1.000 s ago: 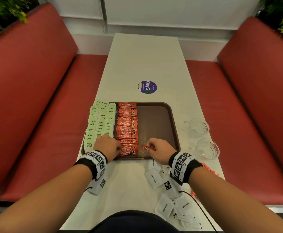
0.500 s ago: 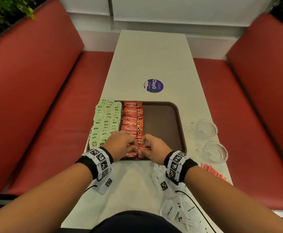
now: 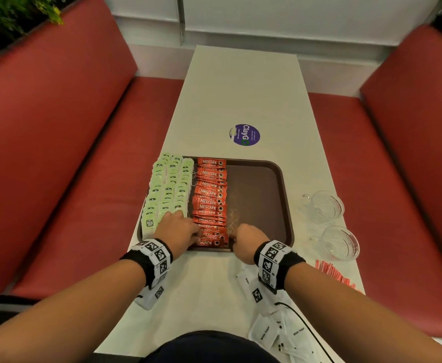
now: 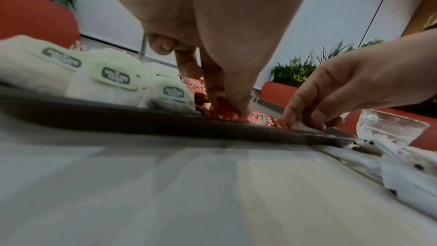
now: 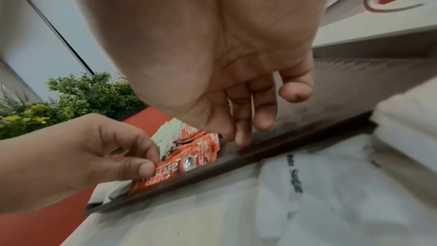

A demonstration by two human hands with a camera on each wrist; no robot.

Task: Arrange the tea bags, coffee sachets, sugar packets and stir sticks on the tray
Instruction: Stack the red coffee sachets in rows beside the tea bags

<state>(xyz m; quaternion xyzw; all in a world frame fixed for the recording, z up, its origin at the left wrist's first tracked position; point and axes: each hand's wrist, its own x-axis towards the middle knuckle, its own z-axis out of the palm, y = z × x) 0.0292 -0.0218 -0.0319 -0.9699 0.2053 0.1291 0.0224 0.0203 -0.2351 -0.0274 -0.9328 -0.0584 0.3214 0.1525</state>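
Note:
A brown tray (image 3: 267, 184) holds columns of green tea bags (image 3: 167, 189) on its left and a column of red coffee sachets (image 3: 209, 197) beside them. My left hand (image 3: 197, 235) pinches the nearest coffee sachet (image 5: 175, 167) between thumb and forefinger at the tray's near edge. My right hand (image 3: 234, 238) holds nothing; its fingertips (image 5: 243, 141) touch the tray floor just right of that sachet. White sugar packets (image 3: 272, 334) lie on the table near me, under my right wrist. Red stir sticks (image 3: 332, 273) lie at the right edge.
Two glass cups (image 3: 324, 205) (image 3: 340, 242) stand right of the tray. A purple round sticker (image 3: 246, 134) is on the table beyond the tray. Red benches (image 3: 57, 153) flank the narrow table on both sides. The tray's right half is bare.
My right hand carried a coffee sachet left to the near end of the column, both hands set it down, and the right hand has let go. My left hand still pinches it.

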